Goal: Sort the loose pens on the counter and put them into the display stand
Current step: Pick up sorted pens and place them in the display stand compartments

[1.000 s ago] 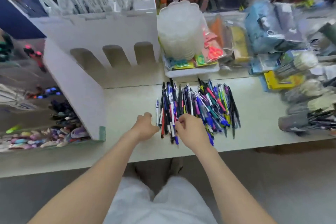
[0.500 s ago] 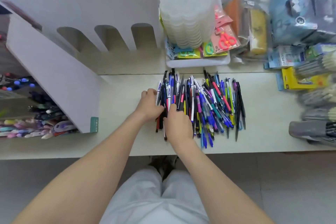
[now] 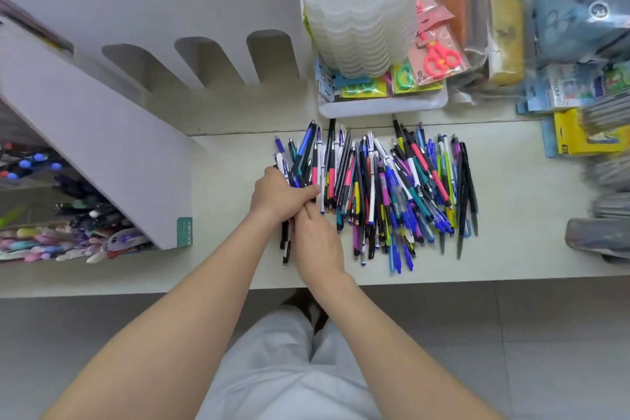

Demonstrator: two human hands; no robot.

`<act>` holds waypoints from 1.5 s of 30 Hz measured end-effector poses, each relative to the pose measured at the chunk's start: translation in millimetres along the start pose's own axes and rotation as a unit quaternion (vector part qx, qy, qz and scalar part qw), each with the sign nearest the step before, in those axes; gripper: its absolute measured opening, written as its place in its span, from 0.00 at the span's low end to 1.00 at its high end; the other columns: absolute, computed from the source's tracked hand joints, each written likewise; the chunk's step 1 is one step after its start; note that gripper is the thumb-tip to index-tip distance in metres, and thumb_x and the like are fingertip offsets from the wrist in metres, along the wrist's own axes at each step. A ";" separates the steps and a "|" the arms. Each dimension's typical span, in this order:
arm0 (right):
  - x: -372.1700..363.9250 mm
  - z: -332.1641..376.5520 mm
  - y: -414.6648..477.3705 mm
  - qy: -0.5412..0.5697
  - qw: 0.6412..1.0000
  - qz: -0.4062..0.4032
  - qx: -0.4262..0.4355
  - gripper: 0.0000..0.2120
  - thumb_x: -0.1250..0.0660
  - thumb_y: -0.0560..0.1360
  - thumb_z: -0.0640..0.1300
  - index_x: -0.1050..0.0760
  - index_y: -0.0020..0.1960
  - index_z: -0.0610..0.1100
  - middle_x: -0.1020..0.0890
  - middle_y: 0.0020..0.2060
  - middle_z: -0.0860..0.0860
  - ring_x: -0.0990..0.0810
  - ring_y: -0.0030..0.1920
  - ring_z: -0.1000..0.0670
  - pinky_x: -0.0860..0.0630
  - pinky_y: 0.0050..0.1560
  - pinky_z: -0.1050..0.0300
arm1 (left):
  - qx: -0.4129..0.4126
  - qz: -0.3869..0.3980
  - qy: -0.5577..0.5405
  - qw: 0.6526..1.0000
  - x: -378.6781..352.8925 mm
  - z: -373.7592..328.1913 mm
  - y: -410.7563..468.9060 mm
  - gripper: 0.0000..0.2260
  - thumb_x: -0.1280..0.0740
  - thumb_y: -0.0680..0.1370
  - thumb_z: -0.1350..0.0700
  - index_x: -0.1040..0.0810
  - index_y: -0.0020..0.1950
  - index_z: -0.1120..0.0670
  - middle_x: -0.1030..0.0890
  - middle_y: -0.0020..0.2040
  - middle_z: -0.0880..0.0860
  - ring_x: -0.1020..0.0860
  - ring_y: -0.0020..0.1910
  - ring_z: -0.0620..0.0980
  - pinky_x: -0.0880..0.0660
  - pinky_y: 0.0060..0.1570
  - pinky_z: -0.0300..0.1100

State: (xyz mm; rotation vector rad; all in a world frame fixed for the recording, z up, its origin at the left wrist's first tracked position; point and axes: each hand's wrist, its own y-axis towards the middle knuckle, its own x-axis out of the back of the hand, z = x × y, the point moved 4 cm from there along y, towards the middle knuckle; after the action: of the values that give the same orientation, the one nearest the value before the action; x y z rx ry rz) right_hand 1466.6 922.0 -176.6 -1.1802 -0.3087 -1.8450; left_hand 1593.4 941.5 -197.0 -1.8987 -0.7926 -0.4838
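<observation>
Together, left hand and right hand grip one pen bundle.

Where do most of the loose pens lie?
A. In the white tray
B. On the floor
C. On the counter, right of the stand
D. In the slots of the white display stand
C: the pens are spread on the counter, to the right of the display stand, whose arched slots show no pens.

Bright, even, soft-shadowed light; wide-angle bending at the edges; motion blur on the right-hand packets.
</observation>
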 end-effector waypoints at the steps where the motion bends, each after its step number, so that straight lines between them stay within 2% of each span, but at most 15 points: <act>1: -4.9 0.4 -1.2 0.019 1.000 0.007 0.010 0.24 0.26 0.67 0.25 0.20 0.61 0.36 0.18 0.55 0.41 0.16 0.50 0.38 0.19 0.47 0.47 | 0.004 -0.003 0.008 1.000 0.5 0.3 -0.8 0.34 0.19 0.64 0.34 0.24 0.58 0.55 0.18 0.51 0.51 0.19 0.51 0.55 0.20 0.48 0.48; 3: -11.0 -1.9 -2.3 0.059 0.998 0.018 0.023 0.21 0.31 0.73 0.28 0.22 0.64 0.38 0.19 0.58 0.43 0.18 0.55 0.40 0.21 0.55 0.46 | 0.008 -0.016 0.031 0.999 1.2 -0.6 -1.6 0.33 0.17 0.67 0.39 0.26 0.61 0.57 0.18 0.54 0.54 0.19 0.53 0.57 0.20 0.49 0.49; 7: -4.2 -14.0 -9.8 0.154 0.988 0.003 0.007 0.08 0.37 0.80 0.35 0.23 0.56 0.43 0.19 0.47 0.48 0.24 0.44 0.47 0.32 0.43 0.56 | -0.008 -0.039 0.092 0.995 -1.9 -10.2 -6.1 0.27 0.21 0.75 0.47 0.30 0.62 0.60 0.20 0.57 0.58 0.19 0.53 0.61 0.25 0.44 0.49; 14: -3.9 -32.4 -22.8 0.091 0.992 0.008 -0.086 0.08 0.38 0.79 0.39 0.21 0.53 0.42 0.22 0.45 0.48 0.24 0.47 0.44 0.33 0.43 0.53 | -0.032 -0.073 0.160 0.984 -12.3 -14.9 -14.3 0.25 0.23 0.76 0.51 0.31 0.64 0.61 0.22 0.61 0.60 0.19 0.57 0.64 0.29 0.44 0.50; 19: 3.0 -27.8 -28.4 0.063 0.990 0.016 -0.128 0.10 0.38 0.81 0.42 0.21 0.57 0.41 0.21 0.46 0.46 0.22 0.46 0.44 0.31 0.40 0.51 | -0.036 -0.066 0.141 0.987 -12.7 -11.9 -15.0 0.21 0.22 0.76 0.52 0.27 0.60 0.60 0.20 0.54 0.58 0.19 0.50 0.61 0.27 0.41 0.48; 23: 4.9 -22.2 -32.2 0.073 0.989 0.023 -0.127 0.08 0.38 0.80 0.43 0.22 0.52 0.40 0.21 0.41 0.46 0.22 0.42 0.42 0.30 0.37 0.49 | -0.037 -0.070 0.114 0.990 -12.3 -5.9 -16.1 0.11 0.26 0.76 0.52 0.23 0.49 0.57 0.19 0.45 0.55 0.20 0.43 0.59 0.28 0.38 0.47; 27: 5.2 -26.0 -36.7 0.120 0.973 0.023 -0.195 0.11 0.41 0.81 0.42 0.20 0.52 0.41 0.19 0.36 0.44 0.21 0.37 0.42 0.26 0.34 0.50 | 0.003 -0.019 -0.005 1.000 -7.6 3.9 -16.5 0.13 0.28 0.74 0.50 0.26 0.39 0.57 0.21 0.36 0.52 0.24 0.34 0.54 0.31 0.33 0.43; 29: 7.5 -28.8 -38.9 0.184 0.949 0.033 -0.253 0.15 0.43 0.83 0.42 0.23 0.41 0.43 0.21 0.33 0.46 0.22 0.36 0.43 0.32 0.31 0.53 | 0.013 0.041 -0.064 0.997 -8.2 7.8 -19.6 0.11 0.30 0.71 0.50 0.26 0.39 0.56 0.23 0.35 0.53 0.27 0.33 0.53 0.31 0.33 0.42; 31: 8.1 -28.8 -39.9 0.253 0.913 0.049 -0.317 0.19 0.45 0.82 0.45 0.24 0.37 0.41 0.20 0.34 0.45 0.21 0.39 0.41 0.30 0.34 0.53 | 0.023 0.103 -0.117 0.988 -12.7 10.9 -25.0 0.11 0.32 0.66 0.50 0.23 0.41 0.56 0.22 0.36 0.55 0.25 0.35 0.53 0.28 0.37 0.45; 33: 9.7 -25.9 -41.1 0.332 0.851 0.080 -0.398 0.25 0.48 0.80 0.54 0.19 0.45 0.38 0.15 0.40 0.40 0.15 0.43 0.37 0.17 0.44 0.44 | 0.050 0.147 -0.191 0.969 -17.0 10.8 -33.8 0.09 0.32 0.66 0.55 0.22 0.43 0.56 0.22 0.36 0.56 0.24 0.35 0.54 0.25 0.39 0.47; 34: 10.1 -23.1 -44.1 0.389 0.803 0.106 -0.438 0.27 0.48 0.80 0.57 0.18 0.49 0.38 0.13 0.43 0.38 0.13 0.43 0.35 0.15 0.45 0.39 | 0.066 0.158 -0.231 0.958 -18.8 10.2 -37.4 0.07 0.32 0.68 0.57 0.21 0.44 0.57 0.22 0.35 0.56 0.24 0.34 0.54 0.24 0.37 0.45; 36: 18.6 -14.3 -51.9 0.470 0.723 0.168 -0.477 0.26 0.48 0.82 0.58 0.18 0.53 0.41 0.13 0.48 0.37 0.11 0.40 0.36 0.13 0.41 0.42 | 0.107 0.167 -0.314 0.928 -22.5 8.5 -43.2 0.06 0.33 0.73 0.61 0.21 0.49 0.60 0.20 0.34 0.56 0.24 0.32 0.53 0.24 0.35 0.43; 38: 26.4 -12.3 -55.7 0.496 0.696 0.188 -0.484 0.26 0.46 0.83 0.59 0.17 0.55 0.41 0.12 0.46 0.39 0.13 0.36 0.40 0.16 0.37 0.50 | 0.145 0.171 -0.403 0.887 -26.7 6.5 -47.4 0.07 0.34 0.75 0.63 0.22 0.52 0.61 0.21 0.35 0.56 0.22 0.33 0.53 0.22 0.36 0.45; 42: 34.2 -20.4 -62.6 0.582 0.634 0.096 -0.500 0.20 0.38 0.81 0.56 0.16 0.51 0.41 0.16 0.37 0.43 0.24 0.29 0.49 0.28 0.30 0.58 | 0.173 0.158 -0.517 0.824 -33.2 -2.7 -61.8 0.07 0.34 0.78 0.65 0.24 0.55 0.61 0.22 0.37 0.58 0.20 0.31 0.53 0.18 0.34 0.47; 45: 37.0 -26.9 -63.9 0.607 0.598 0.012 -0.523 0.15 0.36 0.81 0.52 0.17 0.50 0.42 0.17 0.36 0.46 0.23 0.32 0.49 0.24 0.36 0.55 | 0.160 0.157 -0.545 0.808 -39.9 -10.6 -73.8 0.06 0.33 0.78 0.65 0.24 0.55 0.61 0.20 0.40 0.60 0.20 0.33 0.54 0.18 0.37 0.47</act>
State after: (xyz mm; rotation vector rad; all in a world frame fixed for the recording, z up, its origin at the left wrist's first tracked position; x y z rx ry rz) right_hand 1394.9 921.4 -144.5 -0.2037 1.7496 -2.3462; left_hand 1513.1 941.7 -170.5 -1.8252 -1.1292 1.0096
